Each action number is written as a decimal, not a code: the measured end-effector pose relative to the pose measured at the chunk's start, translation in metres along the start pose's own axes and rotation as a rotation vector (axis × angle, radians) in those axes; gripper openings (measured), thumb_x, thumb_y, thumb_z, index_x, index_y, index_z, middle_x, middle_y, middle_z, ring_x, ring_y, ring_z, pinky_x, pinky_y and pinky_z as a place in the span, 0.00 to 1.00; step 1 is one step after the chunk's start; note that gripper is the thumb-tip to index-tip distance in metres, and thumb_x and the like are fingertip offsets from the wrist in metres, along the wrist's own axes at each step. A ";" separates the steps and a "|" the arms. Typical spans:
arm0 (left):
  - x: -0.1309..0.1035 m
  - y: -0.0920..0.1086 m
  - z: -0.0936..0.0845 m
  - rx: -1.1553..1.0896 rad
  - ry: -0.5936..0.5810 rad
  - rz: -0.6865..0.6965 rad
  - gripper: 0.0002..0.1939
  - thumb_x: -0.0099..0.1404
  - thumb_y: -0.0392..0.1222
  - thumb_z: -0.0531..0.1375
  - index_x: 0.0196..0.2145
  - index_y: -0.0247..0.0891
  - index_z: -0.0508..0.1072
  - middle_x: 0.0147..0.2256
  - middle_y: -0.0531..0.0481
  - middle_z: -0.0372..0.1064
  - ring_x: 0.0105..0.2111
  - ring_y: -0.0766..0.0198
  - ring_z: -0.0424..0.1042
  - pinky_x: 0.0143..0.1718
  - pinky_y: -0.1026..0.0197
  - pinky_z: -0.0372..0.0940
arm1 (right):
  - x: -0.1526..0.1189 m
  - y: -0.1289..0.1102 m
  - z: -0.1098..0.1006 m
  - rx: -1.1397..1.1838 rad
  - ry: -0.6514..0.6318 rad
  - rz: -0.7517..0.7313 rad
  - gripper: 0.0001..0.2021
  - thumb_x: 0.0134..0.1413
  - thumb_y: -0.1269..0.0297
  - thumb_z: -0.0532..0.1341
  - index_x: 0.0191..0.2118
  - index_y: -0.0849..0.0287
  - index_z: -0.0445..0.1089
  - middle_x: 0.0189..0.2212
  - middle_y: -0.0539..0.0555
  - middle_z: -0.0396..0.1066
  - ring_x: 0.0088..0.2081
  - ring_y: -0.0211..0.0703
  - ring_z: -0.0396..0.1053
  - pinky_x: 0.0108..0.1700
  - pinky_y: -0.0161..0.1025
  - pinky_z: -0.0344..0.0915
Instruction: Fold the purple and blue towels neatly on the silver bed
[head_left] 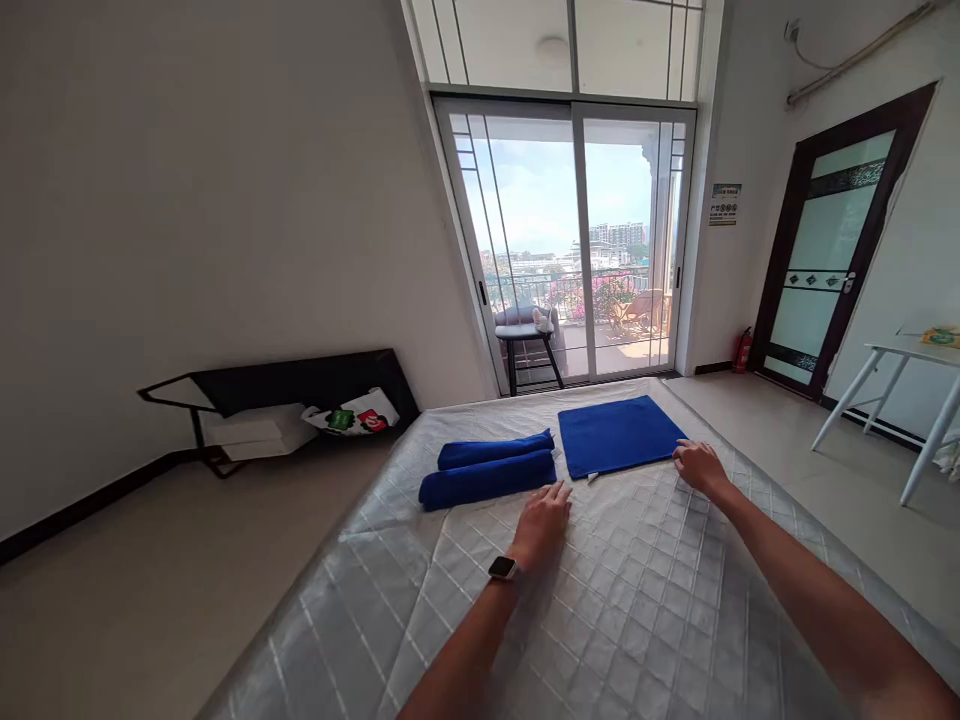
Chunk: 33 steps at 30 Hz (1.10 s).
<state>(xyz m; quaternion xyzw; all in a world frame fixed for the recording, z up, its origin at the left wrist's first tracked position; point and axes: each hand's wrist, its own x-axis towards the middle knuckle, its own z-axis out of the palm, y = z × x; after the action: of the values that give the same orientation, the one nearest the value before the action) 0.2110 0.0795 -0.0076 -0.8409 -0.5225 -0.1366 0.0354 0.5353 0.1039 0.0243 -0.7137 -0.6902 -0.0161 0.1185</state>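
1. We had our right grip (701, 465) at the near right corner of a flat blue cloth (622, 437), fingers curled; we could not tell whether they pinched it or only touched it.
2. Our left grip (546, 510) was palm down with loosely spread fingers, holding nothing that we could see; a dark-faced watch (502, 568) sat on the wrist behind it.
3. Just beyond and left of the left grip we saw the nearer blue roll (487, 480), with the farther blue roll (495, 452) lying alongside it.
4. Under both grips, and under all the blue pieces, spread a quilted grey mattress (630, 580).
5. Well beyond the left grip stood a dark stool (523, 332), before a sliding glass door (581, 240).
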 end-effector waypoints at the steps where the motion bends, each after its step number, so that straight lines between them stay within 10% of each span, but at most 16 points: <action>1: -0.018 -0.004 -0.005 -0.013 0.003 0.018 0.17 0.72 0.37 0.53 0.54 0.41 0.73 0.60 0.42 0.69 0.58 0.56 0.68 0.58 0.52 0.64 | -0.001 -0.017 0.001 0.012 0.011 -0.034 0.17 0.60 0.73 0.54 0.44 0.57 0.79 0.59 0.61 0.70 0.61 0.53 0.64 0.63 0.50 0.54; 8: -0.149 -0.044 -0.032 -0.039 0.060 0.045 0.14 0.68 0.35 0.55 0.46 0.46 0.77 0.55 0.47 0.73 0.55 0.55 0.71 0.56 0.48 0.68 | -0.001 -0.175 0.030 0.134 -0.034 -0.378 0.19 0.59 0.69 0.59 0.54 0.52 0.73 0.57 0.53 0.71 0.56 0.46 0.68 0.56 0.38 0.61; 14: -0.170 -0.069 -0.046 -0.010 0.175 -0.080 0.14 0.68 0.35 0.54 0.45 0.45 0.78 0.51 0.46 0.75 0.52 0.54 0.73 0.53 0.47 0.69 | 0.015 -0.251 0.042 0.047 -0.016 -0.395 0.35 0.53 0.69 0.64 0.67 0.57 0.58 0.65 0.60 0.61 0.64 0.52 0.59 0.61 0.42 0.56; 24: -0.171 -0.082 -0.057 -0.066 0.146 -0.142 0.12 0.67 0.34 0.55 0.43 0.42 0.77 0.49 0.46 0.75 0.52 0.56 0.72 0.54 0.51 0.66 | -0.005 -0.268 0.035 -0.055 -0.021 -0.405 0.16 0.59 0.74 0.57 0.53 0.62 0.68 0.52 0.64 0.73 0.56 0.53 0.67 0.56 0.41 0.59; 33: -0.169 -0.090 -0.061 -0.103 0.090 -0.171 0.13 0.69 0.37 0.53 0.45 0.41 0.76 0.48 0.44 0.74 0.51 0.55 0.71 0.54 0.51 0.64 | -0.137 -0.211 0.003 0.566 -0.233 -0.311 0.11 0.53 0.59 0.62 0.43 0.52 0.66 0.38 0.48 0.74 0.28 0.38 0.70 0.35 0.38 0.64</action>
<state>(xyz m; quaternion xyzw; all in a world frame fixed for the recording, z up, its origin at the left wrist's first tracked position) 0.0493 -0.0391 -0.0018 -0.7869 -0.5826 -0.2033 0.0040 0.3196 -0.0264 0.0266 -0.5359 -0.7766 0.2397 0.2284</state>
